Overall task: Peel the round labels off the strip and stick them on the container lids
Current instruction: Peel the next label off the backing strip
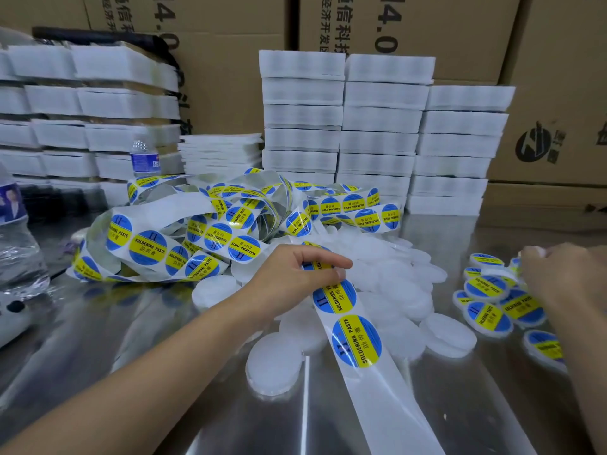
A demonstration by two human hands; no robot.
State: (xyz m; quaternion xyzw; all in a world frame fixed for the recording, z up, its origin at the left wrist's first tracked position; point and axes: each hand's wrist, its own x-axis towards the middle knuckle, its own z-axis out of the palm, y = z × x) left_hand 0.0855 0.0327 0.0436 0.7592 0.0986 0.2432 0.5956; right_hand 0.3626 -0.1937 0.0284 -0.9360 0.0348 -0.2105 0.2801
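Note:
A long white backing strip with round blue-and-yellow "SOLDERING PASTE" labels runs from a tangled heap toward me. My left hand pinches the strip at a label near the middle of the table. A pile of plain white round lids lies under and beside the strip. At the right, my right hand rests over a cluster of labelled lids, its fingers closed around a white lid at the top of the cluster.
The table is shiny metal. Stacks of white foam trays stand behind the pile, more at the left. Water bottles stand at the left edge and near the back. Cardboard boxes form the backdrop.

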